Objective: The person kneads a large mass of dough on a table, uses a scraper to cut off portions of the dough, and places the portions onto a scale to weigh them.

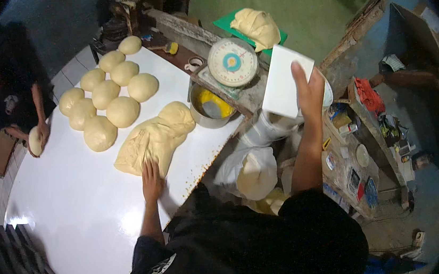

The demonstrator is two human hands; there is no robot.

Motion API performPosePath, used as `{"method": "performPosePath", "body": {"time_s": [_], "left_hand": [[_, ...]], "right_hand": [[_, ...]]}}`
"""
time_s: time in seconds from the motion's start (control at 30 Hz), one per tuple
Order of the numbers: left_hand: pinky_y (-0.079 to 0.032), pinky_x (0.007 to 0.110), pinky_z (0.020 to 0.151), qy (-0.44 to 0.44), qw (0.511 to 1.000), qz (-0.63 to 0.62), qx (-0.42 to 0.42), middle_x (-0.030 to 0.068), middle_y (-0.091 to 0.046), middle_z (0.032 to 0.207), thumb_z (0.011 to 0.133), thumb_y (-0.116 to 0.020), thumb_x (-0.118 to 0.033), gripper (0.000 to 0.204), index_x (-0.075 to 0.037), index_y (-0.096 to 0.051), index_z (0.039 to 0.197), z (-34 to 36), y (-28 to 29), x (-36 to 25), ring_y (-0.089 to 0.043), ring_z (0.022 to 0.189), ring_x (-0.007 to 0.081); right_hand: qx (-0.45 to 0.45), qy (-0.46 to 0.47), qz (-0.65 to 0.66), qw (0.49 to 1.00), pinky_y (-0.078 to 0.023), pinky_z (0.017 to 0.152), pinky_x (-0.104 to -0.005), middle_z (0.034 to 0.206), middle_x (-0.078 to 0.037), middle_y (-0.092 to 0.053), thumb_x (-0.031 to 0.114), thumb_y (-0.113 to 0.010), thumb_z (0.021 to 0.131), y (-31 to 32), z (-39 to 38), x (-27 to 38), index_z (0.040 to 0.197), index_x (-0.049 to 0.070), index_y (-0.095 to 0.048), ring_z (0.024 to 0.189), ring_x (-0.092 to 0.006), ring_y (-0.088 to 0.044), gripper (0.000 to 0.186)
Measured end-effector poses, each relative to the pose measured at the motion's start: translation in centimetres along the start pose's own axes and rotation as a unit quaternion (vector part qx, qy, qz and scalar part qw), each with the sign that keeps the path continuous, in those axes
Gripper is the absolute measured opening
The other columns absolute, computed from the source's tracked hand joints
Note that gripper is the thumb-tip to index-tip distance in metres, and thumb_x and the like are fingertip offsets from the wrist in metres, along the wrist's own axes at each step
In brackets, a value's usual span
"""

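My left hand (152,180) lies with fingers stretched on the near edge of a big, slack lump of dough (150,136) on the white table (97,192). Raised off to the right, my right hand (308,93) grips a flat white rectangular dough scraper (283,82), thumb along its face. Several smooth dough balls (123,112) are grouped beyond the lump, toward the far left. Close to the lump's right end stands a metal pot (210,119) with something yellow inside. A dial scale (232,62) sits on the wooden ledge behind the pot.
At the far left a co-worker's hand (43,135) holds a dough ball (35,141). More dough (257,28) rests on a green sheet beyond the scale. A brush (171,48) and a tape roll (194,63) lie on the ledge. Below the table's right edge hangs a white bag (249,168).
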State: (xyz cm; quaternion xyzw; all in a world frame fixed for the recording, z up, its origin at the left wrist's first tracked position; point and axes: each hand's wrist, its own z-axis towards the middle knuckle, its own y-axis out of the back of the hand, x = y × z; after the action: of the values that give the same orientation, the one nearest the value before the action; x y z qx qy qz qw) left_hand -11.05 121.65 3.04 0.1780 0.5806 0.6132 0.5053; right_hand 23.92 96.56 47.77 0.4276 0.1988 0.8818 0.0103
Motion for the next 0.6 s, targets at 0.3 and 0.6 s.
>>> {"method": "performPosePath", "body": {"time_s": [0.3,0.6], "left_hand": [[-0.043,0.051,0.101,0.385,0.917,-0.014,-0.107,0.0210,-0.068,0.113,0.093,-0.067,-0.024,0.026,-0.001,-0.071,0.105,-22.6,2.3,1.3,-0.061,0.114,0.0373],[-0.050,0.033,0.095,0.033,0.869,-0.450,-0.203,0.0099,-0.071,0.115,0.095,-0.069,-0.010,0.027,-0.002,-0.067,0.121,28.9,16.4,-17.3,-0.066,0.109,0.0202]], "right_hand": [[-0.087,-0.212,-0.128,0.965,-0.050,0.084,-0.0287,0.104,-0.007,-0.070,0.034,-0.067,0.099,11.4,-7.5,-15.5,0.120,-0.001,-0.066,0.091,-0.0127,-0.064,0.041],[0.100,-0.274,0.026,0.956,-0.055,0.075,-0.0329,0.095,-0.010,-0.072,0.042,-0.069,0.095,8.4,26.2,-22.6,0.117,-0.001,-0.068,0.081,-0.0181,-0.068,0.048]]}}
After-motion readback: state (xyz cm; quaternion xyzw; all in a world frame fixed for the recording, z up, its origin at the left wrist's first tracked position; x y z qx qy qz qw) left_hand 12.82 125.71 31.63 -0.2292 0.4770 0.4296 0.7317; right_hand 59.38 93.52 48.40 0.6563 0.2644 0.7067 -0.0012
